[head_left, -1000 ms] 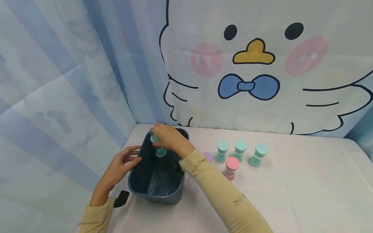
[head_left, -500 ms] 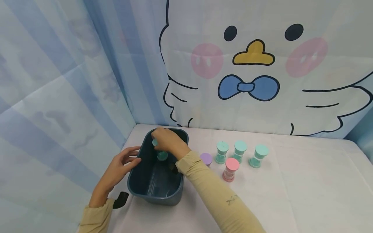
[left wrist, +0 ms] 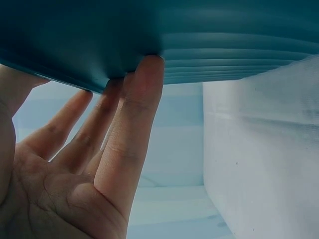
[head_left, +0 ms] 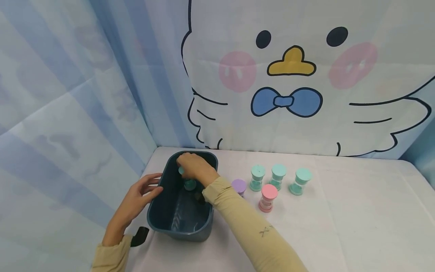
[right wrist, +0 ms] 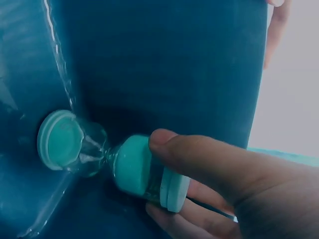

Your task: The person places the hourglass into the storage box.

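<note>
Inside a dark blue-green plastic bin (head_left: 180,211), my right hand (head_left: 197,167) pinches a mint-green hourglass (right wrist: 132,164) by one end cap, thumb on one side and fingers on the other. The hourglass's far cap is down at the bin's inner bottom corner in the right wrist view, with green sand in its near bulb. My left hand (head_left: 134,198) is at the bin's left side, its fingers extended. In the left wrist view the fingertips (left wrist: 149,69) touch the bin's outer wall.
Right of the bin on the white table (head_left: 353,211) stand three mint-green hourglasses, one of them at the right (head_left: 300,181), a pink hourglass (head_left: 268,197) and a purple-capped one (head_left: 239,186) partly behind my right sleeve. A patterned curtain (head_left: 238,124) borders the table's back.
My right hand has lowered the mint-green hourglass deeper into the bin. The purple cap shows more from behind the sleeve. The left hand stays at the bin's side.
</note>
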A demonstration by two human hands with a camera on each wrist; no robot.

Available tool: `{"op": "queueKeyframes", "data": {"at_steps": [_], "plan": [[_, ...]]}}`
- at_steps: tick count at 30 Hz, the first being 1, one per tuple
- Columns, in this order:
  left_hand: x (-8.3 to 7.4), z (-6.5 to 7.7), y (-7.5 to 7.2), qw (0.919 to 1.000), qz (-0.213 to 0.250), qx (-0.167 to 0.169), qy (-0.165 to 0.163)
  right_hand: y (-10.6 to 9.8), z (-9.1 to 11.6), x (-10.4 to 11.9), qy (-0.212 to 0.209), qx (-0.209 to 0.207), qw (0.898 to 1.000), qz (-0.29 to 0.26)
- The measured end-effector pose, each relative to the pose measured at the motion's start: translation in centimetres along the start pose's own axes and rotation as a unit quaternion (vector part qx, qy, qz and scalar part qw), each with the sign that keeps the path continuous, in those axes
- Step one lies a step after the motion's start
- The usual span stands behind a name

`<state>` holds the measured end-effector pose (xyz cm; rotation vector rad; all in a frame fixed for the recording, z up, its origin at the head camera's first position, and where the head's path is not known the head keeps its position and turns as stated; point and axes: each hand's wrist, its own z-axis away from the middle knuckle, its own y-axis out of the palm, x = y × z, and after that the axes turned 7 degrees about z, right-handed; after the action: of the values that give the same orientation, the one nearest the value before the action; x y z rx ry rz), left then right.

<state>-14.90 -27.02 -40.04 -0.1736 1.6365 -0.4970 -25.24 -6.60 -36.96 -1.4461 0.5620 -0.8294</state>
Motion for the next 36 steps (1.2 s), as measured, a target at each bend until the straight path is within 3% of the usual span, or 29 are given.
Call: {"op": "queueKeyframes", "data": {"at_steps": [20,30,36], "plan": [[0.1,0.1,0.3,1.0000,0.005,-0.004,-0.004,-0.5,0.3,0.1,0.001,0.019,1.000,-0.003],[-0.1,0.0,0.3,1.0000,0.002,-0.001,-0.006,-2.2,1.2,0.3,-0.035,-0.019,0.999,-0.004],[-0.3,0.2,0.2,0.9999,0.003,-0.001,-0.010,-3.1,1.7,0.6,-0.041,-0.019,0.999,0.012]]}}
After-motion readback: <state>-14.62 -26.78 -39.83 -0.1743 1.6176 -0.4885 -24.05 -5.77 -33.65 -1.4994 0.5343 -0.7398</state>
